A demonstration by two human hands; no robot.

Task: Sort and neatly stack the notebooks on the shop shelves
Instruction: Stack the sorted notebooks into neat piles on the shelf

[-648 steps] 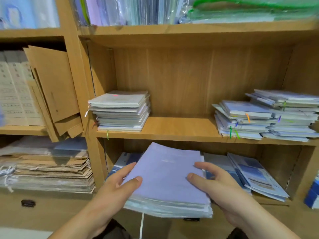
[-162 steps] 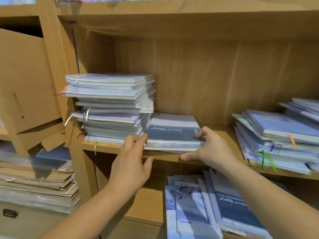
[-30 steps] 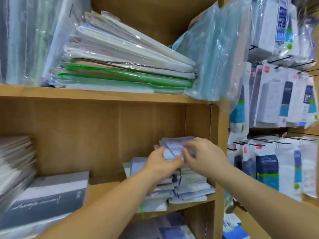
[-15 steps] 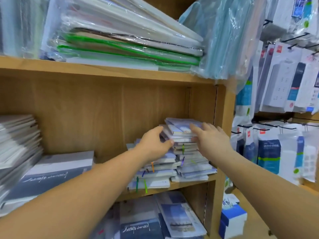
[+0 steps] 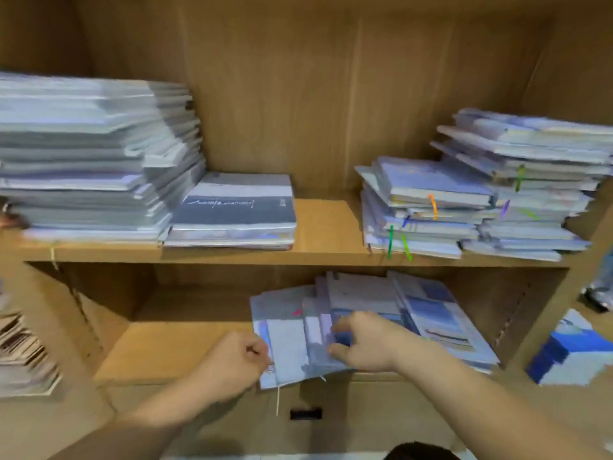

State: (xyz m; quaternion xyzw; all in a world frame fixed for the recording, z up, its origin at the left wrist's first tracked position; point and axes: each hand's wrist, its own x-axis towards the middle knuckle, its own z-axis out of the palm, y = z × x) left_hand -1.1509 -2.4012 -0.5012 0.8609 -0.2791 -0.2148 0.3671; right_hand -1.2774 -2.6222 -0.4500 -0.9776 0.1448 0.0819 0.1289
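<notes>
- Left hand [image 5: 238,360]: fingers curled tight, pressed together, pinching the near-left corner of the loose pile [image 5: 361,293].
- Right hand [image 5: 361,343]: on top of the same pile, fingers bent down over a blue cover, thumb at the near edge, gripping; blurred, so cannot tell how many notebooks.
- Loose pile: fanned untidily on the right half of the lower shelf [image 5: 172,346], with a white ribbon [image 5: 278,400] hanging off its front.
- Upper shelf [image 5: 325,227]: tall stack [image 5: 93,161] at left, touching a short stack [image 5: 235,210] just beside it.
- Short stack: top cover with a dark grey band and a line of white script, too blurred to read.
- Right stacks [image 5: 428,210]: two uneven heaps, well apart from the short stack, with orange, green and purple ribbons sticking out.
- Blue-and-white box [image 5: 567,353]: low at far right, print unreadable.
</notes>
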